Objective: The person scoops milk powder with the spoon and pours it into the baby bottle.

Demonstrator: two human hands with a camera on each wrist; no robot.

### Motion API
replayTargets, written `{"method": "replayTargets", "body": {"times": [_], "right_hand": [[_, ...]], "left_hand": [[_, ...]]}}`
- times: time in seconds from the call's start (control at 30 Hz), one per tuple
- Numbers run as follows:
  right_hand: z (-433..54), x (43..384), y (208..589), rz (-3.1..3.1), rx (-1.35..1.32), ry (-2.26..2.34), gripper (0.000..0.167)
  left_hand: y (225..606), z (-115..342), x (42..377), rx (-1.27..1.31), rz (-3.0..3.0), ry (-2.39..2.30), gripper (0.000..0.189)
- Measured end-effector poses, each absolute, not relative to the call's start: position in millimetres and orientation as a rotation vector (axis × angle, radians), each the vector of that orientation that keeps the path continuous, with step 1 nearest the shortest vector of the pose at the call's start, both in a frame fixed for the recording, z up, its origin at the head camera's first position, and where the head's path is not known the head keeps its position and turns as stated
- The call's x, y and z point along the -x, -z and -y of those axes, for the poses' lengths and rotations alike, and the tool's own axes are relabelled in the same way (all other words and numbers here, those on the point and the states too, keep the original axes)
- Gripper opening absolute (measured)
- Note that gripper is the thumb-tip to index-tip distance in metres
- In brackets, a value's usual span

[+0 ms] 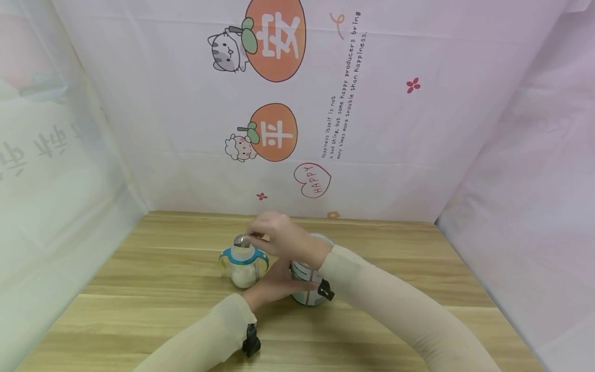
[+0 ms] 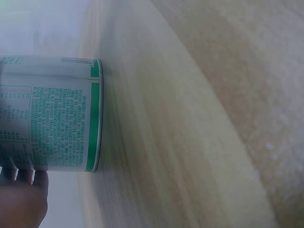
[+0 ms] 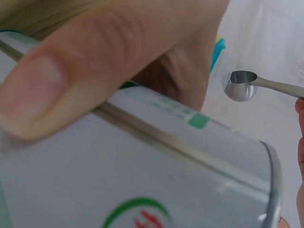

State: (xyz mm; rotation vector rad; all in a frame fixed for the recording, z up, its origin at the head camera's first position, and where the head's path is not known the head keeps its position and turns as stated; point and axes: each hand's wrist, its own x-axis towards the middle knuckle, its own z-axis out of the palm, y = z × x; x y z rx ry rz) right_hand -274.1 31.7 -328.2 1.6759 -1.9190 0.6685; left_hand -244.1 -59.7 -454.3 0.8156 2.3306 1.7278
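Note:
My left hand [image 1: 275, 283] grips the side of a white and green milk powder can [image 1: 307, 298] standing on the table. In the right wrist view its thumb [image 3: 42, 90] lies across the can's wall; the left wrist view shows fingertips [image 2: 40, 180] against the label. My right hand [image 1: 281, 236] reaches across above the can and pinches the handle of a metal measuring spoon [image 3: 241, 91]. The spoon's bowl is over the mouth of a baby bottle [image 1: 243, 276] with a blue collar and two side handles. Pale contents show through the bottle's wall.
The wood-grain table [image 1: 372, 320] ends at a white printed cloth [image 1: 390, 155] hanging behind it. Similar cloth walls stand on the left and right. A black strap [image 1: 251, 341] is on the left sleeve, another [image 1: 326, 290] on the right.

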Motion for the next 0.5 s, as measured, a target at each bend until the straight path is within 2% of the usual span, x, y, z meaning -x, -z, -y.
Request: {"method": "replayTargets", "body": {"times": [0.17,0.5], "right_hand": [[-35,276,328,1.998,-1.563,-0.739,0.003],[-48,283,328,2.343,-1.195,-1.177,0.011]], "left_hand": [[454,59,244,-0.800,-2.326,-1.735,0.088],[444,58,239,-0.835,-2.301,-1.772,0.098]]}}
